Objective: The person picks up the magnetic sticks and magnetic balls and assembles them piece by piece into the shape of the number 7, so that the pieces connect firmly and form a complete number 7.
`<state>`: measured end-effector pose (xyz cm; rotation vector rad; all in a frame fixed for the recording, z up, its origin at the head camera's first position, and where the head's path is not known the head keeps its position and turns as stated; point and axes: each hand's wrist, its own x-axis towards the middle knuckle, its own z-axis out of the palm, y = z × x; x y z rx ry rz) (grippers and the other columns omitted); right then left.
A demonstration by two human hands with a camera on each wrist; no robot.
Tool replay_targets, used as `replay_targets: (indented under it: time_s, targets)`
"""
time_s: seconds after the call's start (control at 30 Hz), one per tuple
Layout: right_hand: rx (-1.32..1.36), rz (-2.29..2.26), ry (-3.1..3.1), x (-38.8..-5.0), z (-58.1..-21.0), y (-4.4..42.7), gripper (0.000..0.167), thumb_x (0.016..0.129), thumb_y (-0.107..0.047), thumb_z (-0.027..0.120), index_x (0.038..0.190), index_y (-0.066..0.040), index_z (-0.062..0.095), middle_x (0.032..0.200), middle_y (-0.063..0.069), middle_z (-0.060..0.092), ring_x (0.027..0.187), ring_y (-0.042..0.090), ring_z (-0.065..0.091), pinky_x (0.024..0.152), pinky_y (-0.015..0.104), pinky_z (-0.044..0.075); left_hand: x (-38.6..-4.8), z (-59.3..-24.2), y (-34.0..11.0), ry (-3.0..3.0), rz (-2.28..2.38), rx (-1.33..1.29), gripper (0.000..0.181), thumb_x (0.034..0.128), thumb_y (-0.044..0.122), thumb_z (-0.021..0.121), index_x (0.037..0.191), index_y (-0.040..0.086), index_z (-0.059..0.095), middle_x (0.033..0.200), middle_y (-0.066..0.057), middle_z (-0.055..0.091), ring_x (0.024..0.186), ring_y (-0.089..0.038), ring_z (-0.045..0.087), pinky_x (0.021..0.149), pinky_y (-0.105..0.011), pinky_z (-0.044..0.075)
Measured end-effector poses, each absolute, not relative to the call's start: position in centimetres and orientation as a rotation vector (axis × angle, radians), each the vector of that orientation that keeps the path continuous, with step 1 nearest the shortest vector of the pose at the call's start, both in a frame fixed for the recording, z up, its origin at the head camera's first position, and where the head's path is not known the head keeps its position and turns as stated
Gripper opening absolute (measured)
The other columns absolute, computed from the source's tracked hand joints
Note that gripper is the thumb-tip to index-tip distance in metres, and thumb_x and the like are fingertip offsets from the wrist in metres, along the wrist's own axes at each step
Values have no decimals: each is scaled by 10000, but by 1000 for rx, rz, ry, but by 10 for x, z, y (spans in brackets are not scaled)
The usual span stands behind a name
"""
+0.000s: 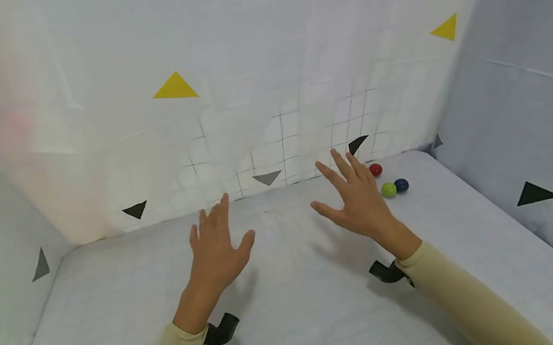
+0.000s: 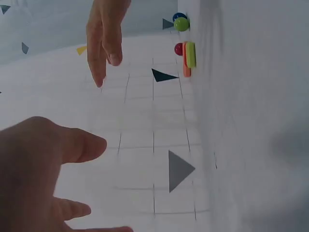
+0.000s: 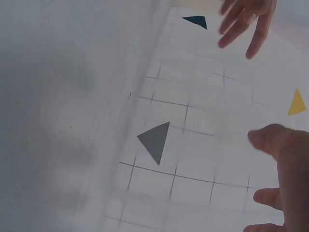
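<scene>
My left hand (image 1: 217, 251) hovers above the left-middle of the white table (image 1: 288, 315), fingers spread and holding nothing. To its right my right hand (image 1: 362, 198) is also raised over the surface, fingers apart and gripping nothing. Just beyond the right hand lie a red ball (image 1: 375, 169), a green ball (image 1: 389, 189) and a dark blue ball (image 1: 401, 185); green and blue sit side by side. In the left wrist view a yellow-green block (image 2: 191, 54) and an orange block (image 2: 186, 67) stand near the red ball; the right hand hides them in the head view.
White sheet walls rise at the back (image 1: 243, 33), left and right of the table. Yellow, black and grey triangles mark them, along with thin grid lines on the back wall. A black wrist mount (image 1: 221, 330) sits at the left cuff, another (image 1: 387, 271) at the right.
</scene>
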<state>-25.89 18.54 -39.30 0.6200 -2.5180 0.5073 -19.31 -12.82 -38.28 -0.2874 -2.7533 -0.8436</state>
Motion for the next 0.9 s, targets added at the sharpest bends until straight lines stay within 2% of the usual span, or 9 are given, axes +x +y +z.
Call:
replay_targets:
  time_s: [0.13,0.23,0.37,0.5,0.7,0.8,0.9]
  targets:
    - [684,668,-2476,-263,-395,194,710,934,-317,783,1555,-128,493,1655,163,320,1493,470,253,1117,731,227,-194,-384,-108,-2739,-1116,-384,816,997,318,679,1655,105,245,1588,-236,392,1474,-442,322,1145,-653,273]
    - [697,759,-2449,-269,-398,202,635,934,-195,791,1507,-79,544,1616,171,388,1465,453,321,1118,689,285,-198,-386,-91,-2719,-1217,-448,786,1003,314,676,1648,118,273,1562,-175,448,1431,-378,415,1113,-600,363]
    - [650,857,-2432,-275,-401,212,541,934,-101,778,1443,-47,606,1573,156,459,1441,413,381,1086,645,375,-205,-390,-71,-2701,-1284,-528,735,1016,310,651,1636,111,311,1541,-141,481,1414,-347,444,1109,-566,381]
    - [601,871,-2450,-280,-405,226,468,943,-52,743,1397,-12,637,1507,171,537,1402,412,446,1087,650,372,-211,-395,-52,-2717,-1306,-597,689,1032,314,609,1634,126,330,1550,-120,479,1428,-330,428,1128,-550,364]
    - [571,831,-2494,-291,-414,252,480,917,24,751,1385,-9,651,1401,188,624,1314,402,541,1046,620,434,-216,-398,-29,-2721,-1350,-665,684,1037,316,592,1642,154,318,1548,-106,486,1426,-314,433,1130,-536,366]
    - [545,827,-2525,-296,-420,264,489,902,48,751,1376,-34,665,1316,198,668,1176,417,604,885,574,526,-217,-399,-23,-2716,-1369,-687,679,1038,300,598,1640,154,321,1539,-104,496,1419,-303,444,1125,-524,377]
    - [477,815,-2582,-300,-424,278,433,905,38,740,1331,-19,683,1212,220,698,1033,424,631,713,506,534,-217,-401,-19,-2722,-1371,-697,680,1039,293,604,1640,150,322,1532,-102,504,1415,-302,449,1121,-526,384]
